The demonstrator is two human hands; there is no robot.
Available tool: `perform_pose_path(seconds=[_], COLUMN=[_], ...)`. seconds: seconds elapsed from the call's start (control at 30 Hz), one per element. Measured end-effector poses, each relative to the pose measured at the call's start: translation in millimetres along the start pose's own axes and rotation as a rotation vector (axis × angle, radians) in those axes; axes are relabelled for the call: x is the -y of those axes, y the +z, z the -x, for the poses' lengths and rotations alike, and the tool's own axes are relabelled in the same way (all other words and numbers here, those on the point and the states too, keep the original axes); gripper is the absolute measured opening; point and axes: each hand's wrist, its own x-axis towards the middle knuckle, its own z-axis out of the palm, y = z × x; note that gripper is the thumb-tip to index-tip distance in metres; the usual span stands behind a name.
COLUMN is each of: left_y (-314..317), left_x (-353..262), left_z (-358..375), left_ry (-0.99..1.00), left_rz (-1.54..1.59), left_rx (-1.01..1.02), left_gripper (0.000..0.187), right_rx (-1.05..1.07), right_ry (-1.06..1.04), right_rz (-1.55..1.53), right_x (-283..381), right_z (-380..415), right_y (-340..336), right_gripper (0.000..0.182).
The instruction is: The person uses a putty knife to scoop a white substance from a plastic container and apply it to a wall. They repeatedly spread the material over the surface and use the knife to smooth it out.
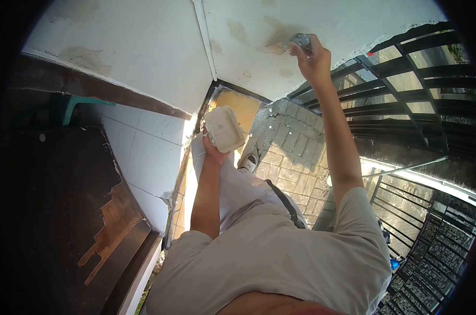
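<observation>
A shallow, pale rectangular container (225, 129) rests in my left hand (215, 152), whose fingers wrap round its near left side. I cannot make out what is inside it. Up at the white wall (253, 31), my right hand (312, 59) is closed round a small grey scraper-like tool (300, 40). The tool lies against or very near the wall, beside a brownish, worn patch (280, 37). More tan patches mark the wall to the left of it.
Black metal bars (426, 84) run along the right. A dark panel with torn veneer (49, 199) stands at the left, near white floor tiles (138, 142). Brick paving (295, 152) lies below, with my shoe (249, 162) on it. A thin pale rod (405, 169) crosses at the right.
</observation>
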Motion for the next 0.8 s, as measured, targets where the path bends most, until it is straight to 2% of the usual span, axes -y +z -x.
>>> perform_pose_path(seconds=[0.03, 0.13, 0.23, 0.37, 0.47, 0.63, 0.73, 0.8], left_y=[3.1, 8.1, 8.2, -7.6, -4.9, 0.4, -0.3, 1.6], left_x=[-0.9, 1.8, 1.1, 2.8, 0.4, 1.7, -0.1, 2.5], left_z=[-0.4, 0.3, -2.6, -13.8, -14.6, -3.3, -2.8, -2.0], left_ry=[-0.002, -0.001, 0.009, -0.003, 0.004, 0.002, -0.005, 0.027], left_rz=[-0.010, -0.018, -0.016, -0.018, -0.004, -0.018, -0.038, -0.053], left_rx=[0.024, 0.049, 0.023, -0.003, -0.062, 0.002, 0.083, 0.090], left_gripper=[0.069, 0.069, 0.069, 0.071, 0.073, 0.064, 0.065, 0.066], right_rx=[0.033, -0.044, -0.173, -0.281, -0.253, -0.019, -0.025, -0.153], right_ry=[-0.005, 0.025, -0.096, -0.080, -0.046, 0.040, -0.003, -0.009], right_rz=[0.017, 0.055, -0.022, -0.183, -0.268, -0.041, 0.066, 0.017], right_x=[-5.1, 2.1, 14.8, 39.7, 50.7, 43.1, 40.1, 53.8], right_z=[-2.7, -9.3, -12.2, -15.2, -11.9, -8.1, -16.3, -16.1], right_y=[2.0, -11.0, -30.7, -59.3, -57.6, -29.5, -31.0, -42.8], right_gripper=[0.024, 0.023, 0.023, 0.026, 0.026, 0.024, 0.021, 0.022])
